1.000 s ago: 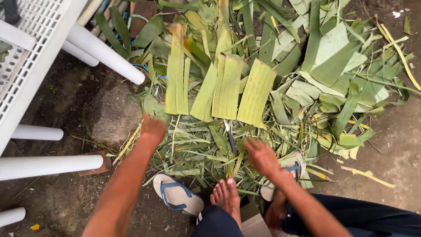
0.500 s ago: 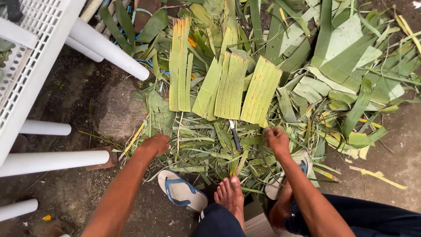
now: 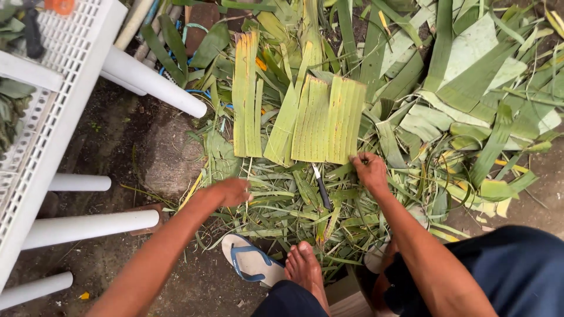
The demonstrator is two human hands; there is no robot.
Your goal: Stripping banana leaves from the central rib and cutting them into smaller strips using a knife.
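Banana-leaf pieces point(image 3: 329, 120): yellow-green, ribbed, cut roughly rectangular, laid flat side by side on a heap of leaf scraps. Narrower strip point(image 3: 247, 94) lies left, lengthwise. Dark-handled knife point(image 3: 321, 186) lies just below, among trimmings.

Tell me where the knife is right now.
In the head view, the knife lies on the leaf scraps on the ground, between the left hand and the right hand, just below the flat leaf pieces.

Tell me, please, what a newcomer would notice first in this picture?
First, the flat cut banana-leaf pieces laid side by side at the centre, on a heap of green leaf scraps. Below them, the left hand and right hand reach into the scraps, with a knife between them.
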